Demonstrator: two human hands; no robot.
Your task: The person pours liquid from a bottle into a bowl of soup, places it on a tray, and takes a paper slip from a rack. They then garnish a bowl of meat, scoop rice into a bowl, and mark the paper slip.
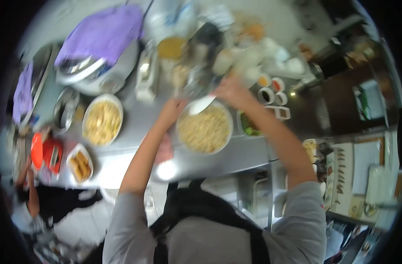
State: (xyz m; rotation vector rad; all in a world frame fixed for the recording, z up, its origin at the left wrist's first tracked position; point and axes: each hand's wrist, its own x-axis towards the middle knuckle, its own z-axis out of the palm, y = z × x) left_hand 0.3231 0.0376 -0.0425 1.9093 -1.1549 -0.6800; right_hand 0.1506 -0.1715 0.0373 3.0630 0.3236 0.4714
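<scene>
A large round bowl of pale, grainy food (204,130) stands on the steel counter in front of me. Over its far rim lies a white spoon or paddle (202,104), tilted up to the right. My right hand (233,91) is closed at the upper end of this white utensil, beyond the bowl's far right edge. At the bowl's far left rim is my left hand (173,110), its fingers bent together; what they hold, if anything, is too blurred to tell. A pink cloth (165,148) lies left of the bowl.
An oval bowl of food (103,120), a dish of fried rolls (80,166) and a red scale (52,155) stand left. Behind are a cooker under a purple cloth (105,33) and blurred containers. Greens (249,125) and sauce cups (266,95) are right. Another person (28,207) stands left.
</scene>
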